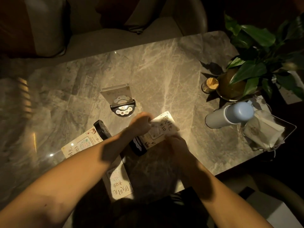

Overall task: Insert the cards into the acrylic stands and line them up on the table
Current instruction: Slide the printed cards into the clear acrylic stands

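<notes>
We are at a dim marble table (164,66) lit by one warm pool of light, with cushioned seats in shadow beyond its far edge. Our left hand (141,123) is closed in a fist-like grip on the upper left edge of the card marked 卡10 (162,129), and our right hand (176,145) pinches the same card along its near right edge, so both hands are grasping it just above the tabletop. At the card's near left end sits a black stand base (137,146), touching or overlapping the card; we cannot tell whether the card is already seated in it.

Just left of our left forearm, a second black base (102,130) lies on its side across the card marked 03 (79,143), which is flat on the table. Nearer to us, partly under our arms, the card marked 09 (120,185) lies by the table's near edge.

Beyond our hands, an upright acrylic stand (119,97) with a card in it stands alone on its dark round base. Well apart on the right are a pale blue bottle (230,115) lying on its side, a toothpick holder (210,85), a potted plant (256,66) and crumpled napkins (264,130) on a tray.
</notes>
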The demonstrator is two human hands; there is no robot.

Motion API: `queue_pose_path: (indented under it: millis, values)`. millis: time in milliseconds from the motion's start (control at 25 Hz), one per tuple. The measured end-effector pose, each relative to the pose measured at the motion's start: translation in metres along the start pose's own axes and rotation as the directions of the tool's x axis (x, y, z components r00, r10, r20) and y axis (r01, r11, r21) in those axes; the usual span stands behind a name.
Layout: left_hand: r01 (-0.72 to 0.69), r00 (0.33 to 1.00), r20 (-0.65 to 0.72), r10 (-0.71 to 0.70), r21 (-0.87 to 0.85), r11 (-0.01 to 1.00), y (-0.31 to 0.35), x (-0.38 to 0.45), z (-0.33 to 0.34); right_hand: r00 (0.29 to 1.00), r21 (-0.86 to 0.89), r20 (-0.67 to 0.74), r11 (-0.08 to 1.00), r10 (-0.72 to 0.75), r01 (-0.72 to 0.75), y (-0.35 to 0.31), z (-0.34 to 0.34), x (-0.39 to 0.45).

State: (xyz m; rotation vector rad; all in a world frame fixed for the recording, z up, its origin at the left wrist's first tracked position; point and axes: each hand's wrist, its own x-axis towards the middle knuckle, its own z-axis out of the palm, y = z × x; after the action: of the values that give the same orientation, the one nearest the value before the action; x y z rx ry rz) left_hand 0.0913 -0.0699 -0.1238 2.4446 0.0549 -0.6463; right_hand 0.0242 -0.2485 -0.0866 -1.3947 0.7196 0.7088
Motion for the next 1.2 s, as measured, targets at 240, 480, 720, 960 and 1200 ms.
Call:
queue_pose_path:
  millis: [240,480,720,960,1200]
  values:
    - [0.043,0.981,-0.161,-0.110,-0.372,0.927,-0.012,-0.029,-0.047,0.983,-0.190,-0.006,0.965,-0.185,0.180,-0.060,0.020,0.023]
    - [0.012,0.933,-0.299,-0.200,-0.528,0.849,-0.018,-0.050,-0.064,0.950,-0.222,0.079,0.924,-0.301,0.311,-0.092,0.050,0.020]
    - [0.008,0.913,-0.328,-0.244,-0.584,0.812,-0.020,-0.064,-0.055,0.902,-0.400,0.155,0.809,-0.403,0.430,-0.096,0.050,0.023]
    - [0.040,0.885,-0.342,-0.316,-0.620,0.783,-0.025,-0.066,-0.036,0.881,-0.429,0.204,0.770,-0.427,0.473,-0.083,0.041,0.025]
    - [0.005,0.888,-0.316,-0.334,-0.720,0.694,-0.029,-0.084,-0.024,0.876,-0.445,0.200,0.756,-0.439,0.480,-0.064,0.036,0.024]
